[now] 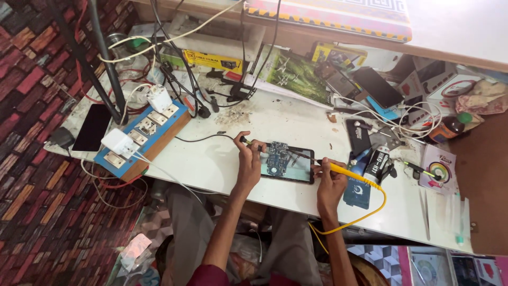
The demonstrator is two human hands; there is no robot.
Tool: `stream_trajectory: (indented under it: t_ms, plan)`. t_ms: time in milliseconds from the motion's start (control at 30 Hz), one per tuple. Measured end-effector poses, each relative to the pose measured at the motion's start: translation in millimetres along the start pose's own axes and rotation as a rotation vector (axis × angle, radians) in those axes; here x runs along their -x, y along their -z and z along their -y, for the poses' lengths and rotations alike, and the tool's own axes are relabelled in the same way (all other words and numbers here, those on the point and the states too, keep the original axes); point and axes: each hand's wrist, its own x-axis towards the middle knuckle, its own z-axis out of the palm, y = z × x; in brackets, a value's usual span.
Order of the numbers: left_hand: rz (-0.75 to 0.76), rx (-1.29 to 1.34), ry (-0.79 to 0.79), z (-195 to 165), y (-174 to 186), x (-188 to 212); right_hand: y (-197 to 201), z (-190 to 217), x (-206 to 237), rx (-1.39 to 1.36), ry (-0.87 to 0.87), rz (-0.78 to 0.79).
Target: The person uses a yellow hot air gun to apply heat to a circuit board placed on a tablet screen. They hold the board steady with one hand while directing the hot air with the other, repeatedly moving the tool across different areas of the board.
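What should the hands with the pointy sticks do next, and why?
Probably nudge both tips down onto the circuit board. The left hand holds a black probe and the right hand a yellow probe, each aimed at that board from opposite sides.

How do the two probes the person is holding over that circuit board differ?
The left hand grips a dark probe with a thin black lead running off leftward; the right hand grips a yellow probe whose yellow lead loops off the table's front edge. The dark probe reaches in from the left, the yellow from the right. Both tips point toward the blue circuit board resting on a dark phone.
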Motion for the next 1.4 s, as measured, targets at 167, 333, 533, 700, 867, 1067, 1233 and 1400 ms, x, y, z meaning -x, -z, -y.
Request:
stream_trajectory:
  t_ms: [167, 333, 533, 700, 867, 1067, 1233, 1400]
  plan:
    - [-0.001, 0.015, -0.005, 2.5, 0.1, -0.3, -1.2, -0.6, 0.9, 0.035, -0.01, -0.039]
    - [0.005, 0.045, 0.023, 2.7, 1.2, -1.2, -1.8, -2.0, 0.0, 0.04, -0.025, -0.047]
    - [0.007, 0.01, -0.027, 4.8, 2.2, -0.2, -0.8, -2.6, 1.1, 0.055, -0.026, -0.04]
    - [0.007, 0.022, -0.005, 5.6, 0.8, -1.3, -2.3, 1.0, 1.1, 0.087, -0.035, -0.056]
    - [0.007, 0.011, 0.002, 3.0, 0.4, -0.6, -3.2, 4.5, 1.8, 0.059, -0.043, -0.06]
    - [0.002, 0.006, -0.013, 3.1, -1.1, -0.9, -1.7, 5.5, 1.3, 0.107, -0.003, -0.049]
    - [0.011, 0.024, 0.027, 3.9, 0.5, 1.0, -2.1, 7.2, 2.8, 0.081, -0.021, -0.043]
    - [0.008, 0.01, 0.033, 3.9, 0.9, 0.6, -3.4, 8.9, 3.5, 0.083, -0.035, -0.052]
